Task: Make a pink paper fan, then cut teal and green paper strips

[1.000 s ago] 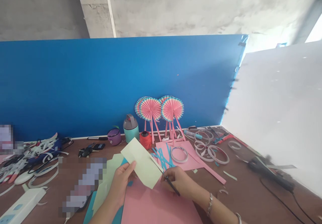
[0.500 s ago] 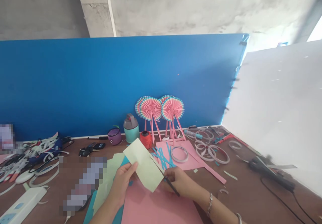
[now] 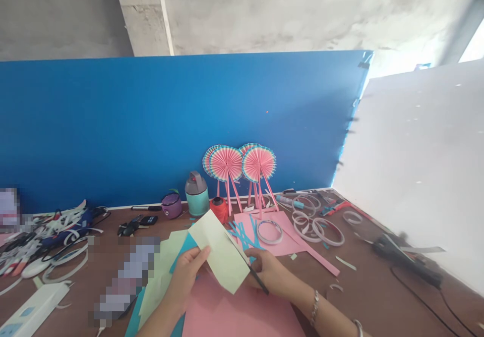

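Paper [image 3: 223, 256], pinched in left hand's [image 3: 184, 271] fingers, may tear if right hand [image 3: 270, 271], fingers curled around black-handled cutter [image 3: 259, 280], pulls crookedly.

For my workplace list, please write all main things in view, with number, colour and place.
Rectangular paper sheet: one, pale green, lower centre
Slim tool: one, dark, at that sheet's edge
Large paper sheet: one, pink, bottom centre
Stacked paper: several, green and blue, left of pink sheet
Pleated paper fans: at least four, pink, centre
Paper strips: several, blue, before fans
Lidded flask: one, turquoise, left of fans
Round pot: one, purple, left of flask
Spool: one, red, right of flask
Rings: several, whitish, right
Corded tool: one, black, far right
Power strip: one, white, bottom left
Upright panels: two, blue and white, background
Tabletop: one, brown, underneath
Left hand: one, holding first sheet
Right hand: one, holding slim tool
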A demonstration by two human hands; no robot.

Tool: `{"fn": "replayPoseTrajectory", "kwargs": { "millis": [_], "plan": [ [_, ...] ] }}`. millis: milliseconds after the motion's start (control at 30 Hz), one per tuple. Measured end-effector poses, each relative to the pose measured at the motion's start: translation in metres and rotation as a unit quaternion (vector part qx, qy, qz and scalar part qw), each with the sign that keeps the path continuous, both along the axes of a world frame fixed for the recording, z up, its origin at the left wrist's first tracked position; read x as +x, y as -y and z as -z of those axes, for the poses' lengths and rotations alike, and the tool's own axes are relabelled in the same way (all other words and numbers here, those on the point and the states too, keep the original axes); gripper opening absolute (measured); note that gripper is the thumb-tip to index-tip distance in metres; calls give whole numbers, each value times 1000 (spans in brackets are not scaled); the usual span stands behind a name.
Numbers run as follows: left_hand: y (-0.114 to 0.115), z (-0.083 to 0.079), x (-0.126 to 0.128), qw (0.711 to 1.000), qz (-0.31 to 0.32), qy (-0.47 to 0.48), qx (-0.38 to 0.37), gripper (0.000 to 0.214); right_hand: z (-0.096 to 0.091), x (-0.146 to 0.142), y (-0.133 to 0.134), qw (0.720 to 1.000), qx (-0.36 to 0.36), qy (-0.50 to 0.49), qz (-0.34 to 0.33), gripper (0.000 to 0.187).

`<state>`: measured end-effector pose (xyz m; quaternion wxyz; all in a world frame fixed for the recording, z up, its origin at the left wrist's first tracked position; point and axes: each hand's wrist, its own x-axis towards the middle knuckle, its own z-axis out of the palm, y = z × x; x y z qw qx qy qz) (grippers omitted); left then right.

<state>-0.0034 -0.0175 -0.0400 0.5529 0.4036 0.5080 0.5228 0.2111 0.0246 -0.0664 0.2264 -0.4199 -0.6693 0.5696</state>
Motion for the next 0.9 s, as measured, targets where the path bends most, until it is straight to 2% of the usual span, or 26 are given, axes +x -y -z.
{"fn": "replayPoseTrajectory", "kwargs": {
  "millis": [100,200,900],
  "plan": [
    [0,0,0,1000,3,3,0,40,-3,0,1,1000,-5,-1,18,70],
    [1,0,1,1000,10,6,2,40,-6,-1,2,1000,-6,-7,21,85],
    [3,0,5,999,17,27,12,36,-1,-3,1,999,-1,-44,15,66]
  ]
}}
